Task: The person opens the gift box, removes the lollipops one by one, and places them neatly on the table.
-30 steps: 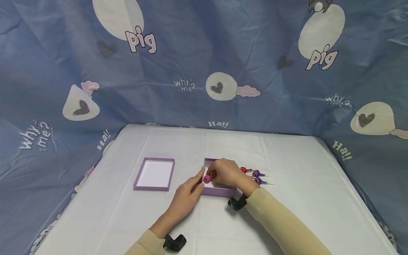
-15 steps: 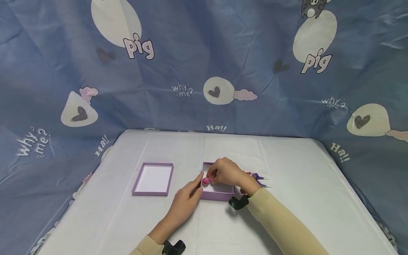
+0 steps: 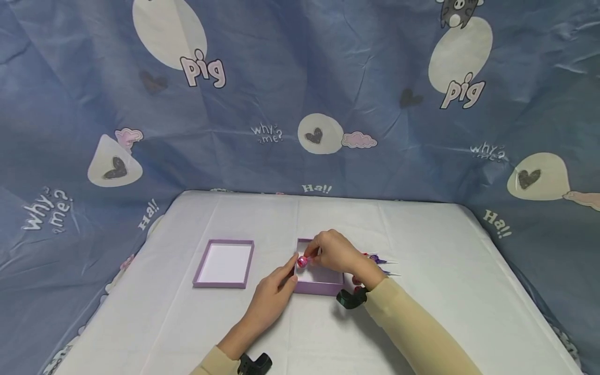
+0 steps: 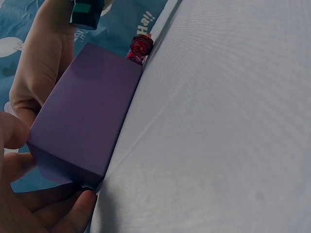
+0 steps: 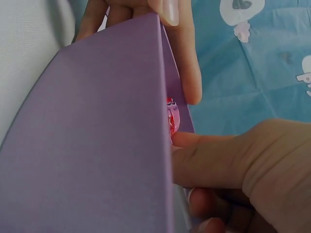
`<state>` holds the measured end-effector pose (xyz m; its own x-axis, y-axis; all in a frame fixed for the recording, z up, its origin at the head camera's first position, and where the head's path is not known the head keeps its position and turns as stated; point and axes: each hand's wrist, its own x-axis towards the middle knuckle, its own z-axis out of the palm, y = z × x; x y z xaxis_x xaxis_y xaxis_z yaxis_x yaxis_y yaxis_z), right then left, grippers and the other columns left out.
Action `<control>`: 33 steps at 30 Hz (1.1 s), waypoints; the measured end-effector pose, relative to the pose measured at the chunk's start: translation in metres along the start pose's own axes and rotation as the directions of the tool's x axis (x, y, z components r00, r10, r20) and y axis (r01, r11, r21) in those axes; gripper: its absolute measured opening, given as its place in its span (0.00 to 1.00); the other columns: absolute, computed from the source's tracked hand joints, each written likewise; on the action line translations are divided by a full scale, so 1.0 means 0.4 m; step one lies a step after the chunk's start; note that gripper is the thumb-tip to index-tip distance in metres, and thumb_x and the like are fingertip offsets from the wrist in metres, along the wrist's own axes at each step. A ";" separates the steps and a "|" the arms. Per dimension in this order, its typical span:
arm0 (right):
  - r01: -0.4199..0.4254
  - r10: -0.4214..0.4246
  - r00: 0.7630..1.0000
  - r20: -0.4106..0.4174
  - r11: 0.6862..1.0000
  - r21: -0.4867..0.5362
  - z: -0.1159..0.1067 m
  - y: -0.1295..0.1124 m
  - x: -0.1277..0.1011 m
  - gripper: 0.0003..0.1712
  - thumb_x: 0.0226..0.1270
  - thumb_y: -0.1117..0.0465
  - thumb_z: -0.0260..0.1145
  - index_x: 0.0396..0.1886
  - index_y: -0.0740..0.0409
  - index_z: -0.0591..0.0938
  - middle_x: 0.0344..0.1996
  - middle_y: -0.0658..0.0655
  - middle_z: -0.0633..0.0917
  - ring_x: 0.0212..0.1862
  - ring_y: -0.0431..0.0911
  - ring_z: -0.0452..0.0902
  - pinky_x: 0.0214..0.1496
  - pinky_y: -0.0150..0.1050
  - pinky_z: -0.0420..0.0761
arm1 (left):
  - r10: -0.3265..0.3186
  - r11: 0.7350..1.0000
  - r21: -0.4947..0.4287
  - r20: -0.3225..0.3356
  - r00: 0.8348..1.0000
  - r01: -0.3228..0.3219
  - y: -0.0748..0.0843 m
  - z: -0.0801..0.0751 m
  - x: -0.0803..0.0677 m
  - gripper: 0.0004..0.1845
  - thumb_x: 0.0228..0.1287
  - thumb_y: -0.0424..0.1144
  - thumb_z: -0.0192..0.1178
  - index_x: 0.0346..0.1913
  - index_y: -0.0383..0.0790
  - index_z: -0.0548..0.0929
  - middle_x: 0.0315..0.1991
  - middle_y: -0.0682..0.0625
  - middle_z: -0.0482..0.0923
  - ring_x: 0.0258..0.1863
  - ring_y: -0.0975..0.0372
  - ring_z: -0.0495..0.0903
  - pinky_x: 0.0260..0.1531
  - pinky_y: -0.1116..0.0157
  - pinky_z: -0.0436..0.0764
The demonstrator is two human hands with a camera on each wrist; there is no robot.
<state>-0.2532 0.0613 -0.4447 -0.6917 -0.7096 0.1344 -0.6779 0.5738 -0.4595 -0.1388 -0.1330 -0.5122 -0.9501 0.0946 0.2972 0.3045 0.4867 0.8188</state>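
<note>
While the right hand (image 3: 334, 253) pinches a pink lollipop (image 3: 302, 262) over the purple box (image 3: 319, 284), its fingers curled round the stick, the left hand (image 3: 274, 294) rests straight fingers against the box's left wall. More lollipops (image 3: 380, 260) lie just right of the right hand (partly hidden), and a purple lid (image 3: 224, 263) sits well left on the white surface (image 3: 436, 271).

Table (image 3: 422, 323): open white cloth across the lower right and lower left of the head view, passable. Centre: purple box (image 3: 319, 285) blocked on its left edge by the left hand (image 3: 274, 297), and from above by the right hand (image 3: 335, 252) pinching a pink lollipop (image 3: 302, 262). Just right of the box: loose lollipops (image 3: 382, 260). Centre left: lid (image 3: 224, 263), apart from the box, a clear lane between. Top: blue curtain (image 3: 300, 94) closes the far edge.
</note>
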 end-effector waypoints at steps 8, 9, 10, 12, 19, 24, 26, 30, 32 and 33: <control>0.018 -0.021 0.999 -0.051 0.999 -0.050 -0.011 -0.006 -0.020 0.08 0.54 0.69 0.78 0.31 0.51 0.92 0.30 0.44 0.88 0.31 0.36 0.78 0.34 0.32 0.79 | -0.004 1.000 0.005 0.004 1.000 0.004 -0.002 0.005 -0.001 0.27 0.76 0.44 0.57 0.74 0.55 0.70 0.64 0.53 0.77 0.65 0.61 0.73 0.64 0.54 0.74; 0.021 -0.024 0.998 -0.059 0.998 -0.055 -0.013 -0.007 -0.022 0.08 0.55 0.69 0.78 0.31 0.51 0.92 0.30 0.44 0.87 0.31 0.36 0.78 0.34 0.31 0.79 | -0.007 1.000 0.003 0.006 1.000 0.007 -0.002 0.005 0.000 0.27 0.76 0.44 0.57 0.74 0.55 0.70 0.64 0.53 0.77 0.65 0.61 0.73 0.64 0.55 0.74; 0.023 -0.027 0.997 -0.068 0.998 -0.055 -0.015 -0.007 -0.024 0.08 0.55 0.69 0.78 0.31 0.51 0.92 0.30 0.45 0.87 0.30 0.36 0.78 0.33 0.32 0.79 | -0.009 1.000 0.002 0.008 1.000 0.009 -0.001 0.005 0.000 0.27 0.76 0.44 0.57 0.74 0.55 0.70 0.64 0.54 0.77 0.65 0.62 0.73 0.64 0.55 0.74; 0.023 -0.027 0.996 -0.082 0.998 -0.056 -0.020 -0.009 -0.028 0.08 0.55 0.68 0.78 0.31 0.51 0.92 0.30 0.45 0.87 0.30 0.36 0.77 0.33 0.32 0.78 | -0.009 1.000 0.005 0.007 1.000 0.009 0.000 0.004 0.001 0.27 0.76 0.43 0.58 0.75 0.55 0.70 0.64 0.53 0.78 0.65 0.61 0.73 0.63 0.55 0.74; -0.025 0.017 0.993 -0.118 0.997 -0.072 -0.041 -0.016 -0.041 0.05 0.58 0.65 0.77 0.31 0.49 0.92 0.30 0.44 0.86 0.31 0.36 0.76 0.33 0.33 0.78 | -0.009 1.000 0.014 -0.007 1.000 0.009 0.002 0.000 0.001 0.27 0.75 0.43 0.58 0.74 0.56 0.70 0.63 0.52 0.79 0.64 0.60 0.74 0.63 0.53 0.75; -0.071 0.062 0.988 -0.143 0.996 -0.059 -0.052 -0.016 -0.052 0.06 0.58 0.64 0.77 0.32 0.48 0.92 0.30 0.42 0.86 0.32 0.35 0.77 0.34 0.33 0.78 | -0.004 1.000 0.013 -0.003 1.000 0.004 0.004 -0.001 0.002 0.27 0.75 0.42 0.58 0.74 0.54 0.70 0.63 0.52 0.78 0.65 0.60 0.73 0.64 0.54 0.74; -0.080 0.071 0.986 -0.148 0.995 -0.052 -0.054 -0.016 -0.057 0.05 0.59 0.63 0.77 0.32 0.48 0.92 0.31 0.42 0.86 0.32 0.34 0.77 0.34 0.32 0.78 | -0.006 1.000 0.011 -0.001 1.000 0.006 0.006 -0.002 0.001 0.27 0.75 0.42 0.58 0.74 0.53 0.71 0.63 0.53 0.78 0.65 0.61 0.73 0.64 0.54 0.73; -0.091 0.084 0.985 -0.151 0.995 -0.044 -0.063 -0.017 -0.067 0.03 0.60 0.61 0.77 0.34 0.47 0.92 0.31 0.41 0.85 0.31 0.34 0.77 0.33 0.33 0.78 | -0.010 1.000 0.003 -0.001 1.000 0.010 0.009 -0.001 0.001 0.27 0.75 0.41 0.59 0.74 0.53 0.71 0.63 0.52 0.78 0.65 0.61 0.73 0.65 0.54 0.73; -0.098 0.090 0.984 -0.154 0.994 -0.041 -0.070 -0.018 -0.073 0.04 0.60 0.60 0.77 0.34 0.47 0.92 0.31 0.41 0.85 0.31 0.35 0.76 0.33 0.33 0.78 | -0.012 1.000 0.000 -0.001 1.000 0.012 0.010 -0.001 0.002 0.27 0.75 0.41 0.59 0.74 0.53 0.71 0.64 0.52 0.78 0.65 0.60 0.73 0.65 0.55 0.72; -0.103 0.095 0.983 -0.157 0.994 -0.042 -0.074 -0.018 -0.075 0.04 0.60 0.60 0.77 0.34 0.47 0.92 0.31 0.40 0.85 0.31 0.34 0.76 0.33 0.33 0.78 | -0.010 1.000 -0.003 -0.001 1.000 0.010 0.010 -0.001 0.003 0.27 0.75 0.41 0.58 0.74 0.52 0.71 0.64 0.51 0.77 0.65 0.60 0.73 0.65 0.54 0.72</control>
<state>-0.2348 0.0906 -0.4194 -0.7836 -0.5786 0.2263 -0.6129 0.6603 -0.4339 -0.1385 -0.1311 -0.5084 -0.9530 0.0893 0.2896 0.2956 0.4851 0.8230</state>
